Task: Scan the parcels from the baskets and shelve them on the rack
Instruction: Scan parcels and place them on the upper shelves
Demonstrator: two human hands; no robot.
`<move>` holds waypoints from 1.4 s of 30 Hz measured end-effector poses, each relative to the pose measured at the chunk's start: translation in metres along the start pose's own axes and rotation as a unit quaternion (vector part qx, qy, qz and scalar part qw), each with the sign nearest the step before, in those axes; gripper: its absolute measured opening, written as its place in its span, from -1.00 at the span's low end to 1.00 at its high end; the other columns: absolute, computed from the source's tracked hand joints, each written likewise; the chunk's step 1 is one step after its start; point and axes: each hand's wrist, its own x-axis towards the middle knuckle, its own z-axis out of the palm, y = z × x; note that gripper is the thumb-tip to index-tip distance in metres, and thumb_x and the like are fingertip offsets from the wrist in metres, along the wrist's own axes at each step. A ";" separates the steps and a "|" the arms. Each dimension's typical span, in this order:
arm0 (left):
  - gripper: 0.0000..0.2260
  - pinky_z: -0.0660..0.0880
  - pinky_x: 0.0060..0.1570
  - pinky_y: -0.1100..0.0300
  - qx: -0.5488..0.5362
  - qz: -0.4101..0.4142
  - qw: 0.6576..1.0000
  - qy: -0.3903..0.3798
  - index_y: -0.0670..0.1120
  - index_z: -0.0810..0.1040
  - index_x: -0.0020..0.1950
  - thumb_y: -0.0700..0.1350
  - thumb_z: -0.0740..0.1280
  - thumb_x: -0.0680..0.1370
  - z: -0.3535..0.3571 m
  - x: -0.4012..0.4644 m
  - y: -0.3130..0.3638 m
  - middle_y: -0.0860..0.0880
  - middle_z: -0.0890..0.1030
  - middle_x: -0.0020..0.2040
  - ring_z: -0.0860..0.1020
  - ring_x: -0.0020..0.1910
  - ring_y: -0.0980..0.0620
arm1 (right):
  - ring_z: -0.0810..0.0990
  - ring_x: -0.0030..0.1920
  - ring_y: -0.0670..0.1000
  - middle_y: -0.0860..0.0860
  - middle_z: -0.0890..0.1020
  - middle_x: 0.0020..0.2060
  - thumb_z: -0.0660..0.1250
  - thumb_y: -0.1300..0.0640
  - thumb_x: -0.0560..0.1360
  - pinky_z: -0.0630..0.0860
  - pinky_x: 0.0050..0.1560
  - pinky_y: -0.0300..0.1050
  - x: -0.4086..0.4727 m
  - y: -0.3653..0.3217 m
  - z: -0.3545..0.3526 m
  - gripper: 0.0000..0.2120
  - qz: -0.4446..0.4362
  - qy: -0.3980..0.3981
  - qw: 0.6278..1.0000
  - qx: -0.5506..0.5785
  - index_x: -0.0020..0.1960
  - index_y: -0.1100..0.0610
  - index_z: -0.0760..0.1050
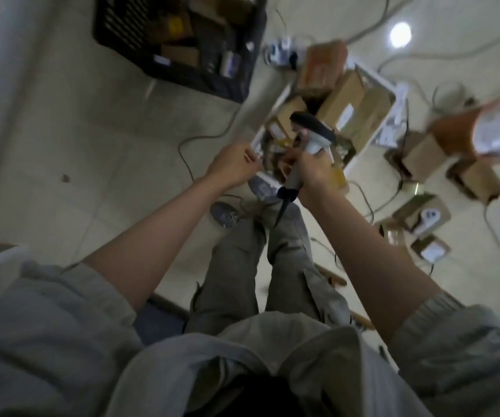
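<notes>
Nearest are my grey sleeves, pushed up above the elbows, and my grey trousers [276, 266] running down to two grey trainers [226, 213] on a pale tiled floor [77, 130]; my right hand [312, 173] is wrapped round the handle of a grey-and-black barcode scanner [310, 136], its head aimed away from me; my left hand [232, 164] reaches forward just beside it, fingers bent toward the near rim of the white basket [388, 85]; the view is too blurred to tell whether it holds anything. The white basket stands on the floor just beyond my feet, packed with brown cardboard parcels [345, 100]; farther left stands a black slatted crate [128, 28] with more boxes inside. To my right, loose cardboard boxes [423, 158] lie scattered on the tiles; thin cables [200, 136] trail between crate, basket and boxes; bare floor opens to my left; a bright light reflection [400, 34] shines on the far tiles.
</notes>
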 end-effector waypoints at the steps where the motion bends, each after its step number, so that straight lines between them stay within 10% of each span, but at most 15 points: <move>1: -0.85 0.51 0.07 0.10 0.012 -0.002 1.000 -0.025 -0.06 0.60 0.06 -0.01 0.39 0.58 0.021 0.014 0.004 0.01 0.58 0.01 0.56 0.02 0.02 | 0.56 -0.27 0.13 0.11 0.53 -0.30 0.31 0.34 0.49 0.57 -0.24 0.09 0.015 0.010 -0.014 -0.85 0.016 0.022 1.000 0.004 -0.02 0.17 0.36; 8: -0.55 0.39 0.01 0.21 0.056 -0.018 0.989 -0.136 -0.10 0.52 0.33 0.01 0.49 0.50 0.149 0.102 0.005 -0.04 0.54 0.20 0.52 0.17 0.00 | 0.60 -0.20 0.04 0.06 0.60 -0.17 0.34 0.29 0.52 0.64 -0.16 -0.07 0.104 0.096 -0.094 -0.80 0.091 0.131 0.985 0.071 0.14 0.18 0.54; 17: 0.07 0.24 0.49 -0.10 0.120 0.022 0.981 -0.152 -0.05 0.01 0.64 0.03 0.64 0.33 0.254 0.167 0.009 -0.11 0.12 0.60 0.17 0.56 -0.19 | 0.48 -0.19 -0.01 0.02 0.51 -0.19 0.33 0.27 0.50 0.46 -0.24 -0.13 0.168 0.146 -0.129 -0.76 0.111 0.128 0.985 0.040 0.16 0.22 0.48; 24: 0.00 0.32 0.40 -0.13 0.201 0.070 0.973 -0.094 -0.04 0.07 0.60 0.04 0.62 0.34 0.292 0.186 0.007 -0.14 0.19 0.55 0.25 0.50 -0.26 | 0.56 -0.15 0.01 0.06 0.55 -0.12 0.32 0.32 0.50 0.64 -0.04 0.00 0.189 0.147 -0.122 -0.65 0.092 0.114 0.984 0.097 0.28 0.22 0.43; 42: 0.02 0.40 0.36 -0.11 0.040 0.014 0.999 0.025 -0.06 0.12 0.59 0.05 0.64 0.29 0.098 0.080 -0.005 -0.12 0.27 0.53 0.34 0.45 -0.21 | 0.67 -0.15 -0.01 0.06 0.64 -0.13 0.32 0.40 0.51 0.66 0.02 0.06 0.054 0.032 -0.088 -0.80 -0.034 0.037 0.994 0.093 0.04 0.14 0.51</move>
